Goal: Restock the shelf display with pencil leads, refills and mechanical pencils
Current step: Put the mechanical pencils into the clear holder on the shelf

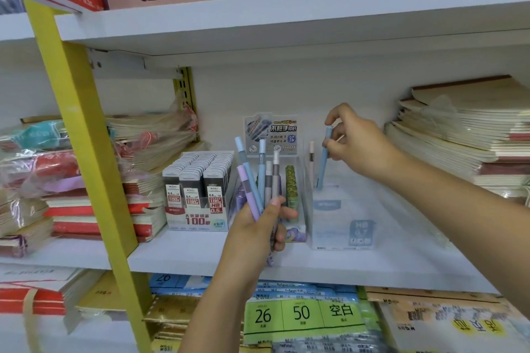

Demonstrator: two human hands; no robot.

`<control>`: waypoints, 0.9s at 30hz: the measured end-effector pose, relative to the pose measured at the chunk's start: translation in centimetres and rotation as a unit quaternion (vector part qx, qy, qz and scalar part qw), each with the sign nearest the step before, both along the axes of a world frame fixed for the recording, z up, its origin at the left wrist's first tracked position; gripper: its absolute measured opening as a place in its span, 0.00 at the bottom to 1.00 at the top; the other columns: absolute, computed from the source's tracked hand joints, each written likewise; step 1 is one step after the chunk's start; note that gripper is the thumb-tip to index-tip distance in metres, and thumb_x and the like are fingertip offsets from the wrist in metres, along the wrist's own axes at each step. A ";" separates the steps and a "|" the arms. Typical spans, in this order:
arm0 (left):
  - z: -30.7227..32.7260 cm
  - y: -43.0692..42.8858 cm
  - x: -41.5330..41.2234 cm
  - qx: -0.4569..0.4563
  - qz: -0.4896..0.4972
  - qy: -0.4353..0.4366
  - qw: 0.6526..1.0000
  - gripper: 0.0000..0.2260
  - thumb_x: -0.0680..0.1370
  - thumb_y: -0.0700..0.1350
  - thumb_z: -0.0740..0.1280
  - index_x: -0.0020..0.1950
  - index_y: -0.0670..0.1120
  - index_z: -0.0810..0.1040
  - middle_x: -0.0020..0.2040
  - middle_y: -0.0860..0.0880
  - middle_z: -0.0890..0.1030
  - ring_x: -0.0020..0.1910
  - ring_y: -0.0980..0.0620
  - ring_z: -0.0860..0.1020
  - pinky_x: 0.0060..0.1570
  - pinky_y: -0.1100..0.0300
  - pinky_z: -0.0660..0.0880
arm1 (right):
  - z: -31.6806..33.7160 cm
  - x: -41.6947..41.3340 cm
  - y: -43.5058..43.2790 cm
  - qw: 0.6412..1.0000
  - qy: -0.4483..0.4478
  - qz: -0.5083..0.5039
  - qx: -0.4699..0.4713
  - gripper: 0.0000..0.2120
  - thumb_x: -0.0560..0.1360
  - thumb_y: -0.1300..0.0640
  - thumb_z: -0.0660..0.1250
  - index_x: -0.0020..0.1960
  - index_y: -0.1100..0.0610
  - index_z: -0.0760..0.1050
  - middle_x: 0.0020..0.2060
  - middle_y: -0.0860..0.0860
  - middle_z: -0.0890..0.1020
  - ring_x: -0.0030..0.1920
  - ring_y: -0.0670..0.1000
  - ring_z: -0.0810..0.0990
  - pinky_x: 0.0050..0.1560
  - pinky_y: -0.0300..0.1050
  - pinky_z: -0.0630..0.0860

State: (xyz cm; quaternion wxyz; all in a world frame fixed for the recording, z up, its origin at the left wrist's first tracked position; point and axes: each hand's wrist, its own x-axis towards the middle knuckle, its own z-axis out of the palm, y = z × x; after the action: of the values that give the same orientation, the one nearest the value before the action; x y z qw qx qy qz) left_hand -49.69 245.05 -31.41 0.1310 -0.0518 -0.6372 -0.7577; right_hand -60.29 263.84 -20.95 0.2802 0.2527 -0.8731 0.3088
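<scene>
On the shelf [186,255], the pencil-lead box [198,195] stands left of the middle display holder [294,180], and the clear display box [341,223] is just right of that. A left notebook stack [137,180] and a right notebook stack [473,137] flank them. The left hand [258,229] holds a bundle of mechanical pencils [258,175] before the middle display holder. The right hand [358,143] holds a pencil [324,157] standing in the clear display box.

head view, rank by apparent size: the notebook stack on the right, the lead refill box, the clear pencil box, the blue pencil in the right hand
1. notebook stack
2. clear pencil box and lead refill box, too close to rank
3. blue pencil, pinched by the right hand
</scene>
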 end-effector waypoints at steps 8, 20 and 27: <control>-0.1 -0.3 0.0 0.004 -0.007 0.005 1.000 0.09 0.83 0.48 0.63 0.51 0.46 0.79 0.43 0.46 0.85 0.28 0.55 0.71 0.28 0.63 0.71 | -1.0 -0.8 -0.4 1.000 -0.016 -0.002 0.007 0.12 0.76 0.59 0.69 0.49 0.51 0.65 0.34 0.49 0.81 0.33 0.47 0.82 0.40 0.50 0.80; 0.7 -0.5 0.8 0.012 -0.029 0.005 0.999 0.08 0.83 0.48 0.63 0.56 0.47 0.80 0.47 0.46 0.86 0.33 0.54 0.74 0.34 0.62 0.73 | -0.1 1.5 -1.6 0.985 0.084 -0.113 0.100 0.12 0.79 0.54 0.63 0.60 0.55 0.77 0.51 0.52 0.82 0.50 0.54 0.79 0.50 0.46 0.73; 1.3 0.2 1.3 0.010 -0.057 0.023 0.998 0.09 0.82 0.48 0.64 0.55 0.47 0.82 0.43 0.47 0.85 0.31 0.54 0.76 0.32 0.63 0.74 | -0.5 6.9 -2.9 0.953 -0.188 0.169 -0.166 0.09 0.74 0.49 0.71 0.54 0.43 0.78 0.39 0.44 0.86 0.40 0.44 0.84 0.38 0.40 0.79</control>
State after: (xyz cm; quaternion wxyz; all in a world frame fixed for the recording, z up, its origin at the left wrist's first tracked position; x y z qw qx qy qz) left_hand -48.43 245.21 -30.08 0.1031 -0.1045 -0.6223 -0.7689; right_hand -53.42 260.89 -21.41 0.0928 0.2837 -0.7909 0.5343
